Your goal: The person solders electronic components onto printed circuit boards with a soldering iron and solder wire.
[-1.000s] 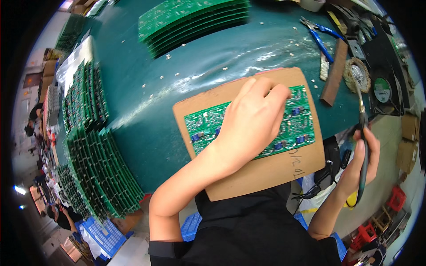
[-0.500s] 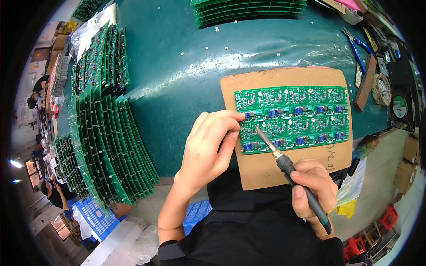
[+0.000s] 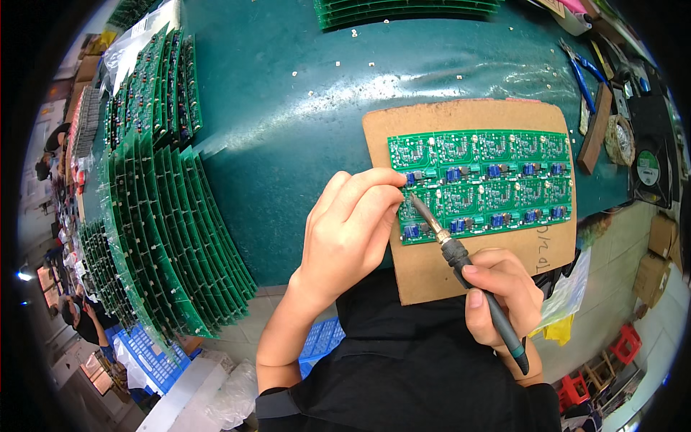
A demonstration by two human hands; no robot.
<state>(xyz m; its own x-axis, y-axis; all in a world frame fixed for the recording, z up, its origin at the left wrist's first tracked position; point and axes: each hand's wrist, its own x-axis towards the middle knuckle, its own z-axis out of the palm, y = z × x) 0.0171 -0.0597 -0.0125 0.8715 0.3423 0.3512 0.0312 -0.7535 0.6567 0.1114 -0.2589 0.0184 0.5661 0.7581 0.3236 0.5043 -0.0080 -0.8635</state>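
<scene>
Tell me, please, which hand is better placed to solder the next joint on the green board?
Probably the right hand. It holds the soldering iron in a firm grip, with the tip at the left edge of the green circuit board. The left hand carries no tool; its fingertips rest on that edge.

green bench mat (image 3: 288,115) | cardboard sheet (image 3: 461,119) | fanned circuit boards (image 3: 165,216) | blue-handled cutters (image 3: 584,68)

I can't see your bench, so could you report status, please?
Left hand pressing circuit board panel. Right hand gripping soldering iron, tip at panel's left edge. Nothing obstructing.
</scene>
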